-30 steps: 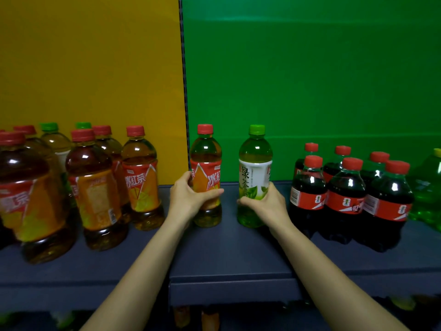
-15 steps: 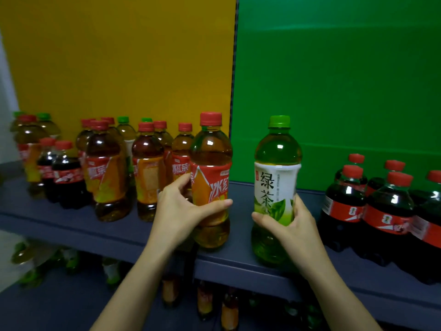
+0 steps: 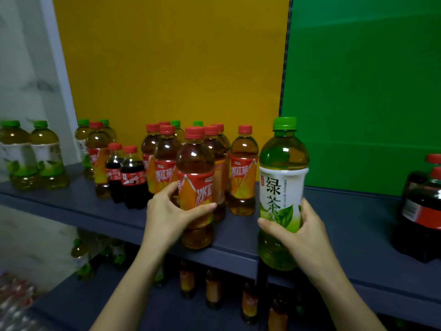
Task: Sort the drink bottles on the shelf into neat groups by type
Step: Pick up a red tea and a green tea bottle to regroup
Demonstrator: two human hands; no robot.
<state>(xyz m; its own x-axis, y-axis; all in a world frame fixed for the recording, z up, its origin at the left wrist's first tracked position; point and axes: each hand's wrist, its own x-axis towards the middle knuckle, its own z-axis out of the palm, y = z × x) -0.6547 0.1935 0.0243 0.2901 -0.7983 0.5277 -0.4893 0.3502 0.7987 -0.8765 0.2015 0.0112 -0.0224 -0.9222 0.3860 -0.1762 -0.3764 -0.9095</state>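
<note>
My left hand (image 3: 167, 213) grips an iced black tea bottle (image 3: 195, 168) with a red cap and orange label, held at the shelf's front edge just in front of a cluster of like bottles (image 3: 243, 173). My right hand (image 3: 303, 232) grips a green tea bottle (image 3: 282, 173) with a green cap and white label, its base hanging past the edge of the dark shelf (image 3: 238, 247). Two small cola bottles (image 3: 132, 177) stand left of the cluster. Two green tea bottles (image 3: 31, 158) stand at the far left.
More cola bottles (image 3: 422, 209) stand at the right edge of the shelf. Green-capped bottles (image 3: 175, 124) peek out behind the black tea cluster. A lower shelf (image 3: 119, 306) holds more bottles. Yellow and green panels back the shelf.
Both hands carried their bottles leftward along the shelf toward the black tea cluster. The view swung left, revealing the far-left green tea bottles and pushing the cola group to the right edge.
</note>
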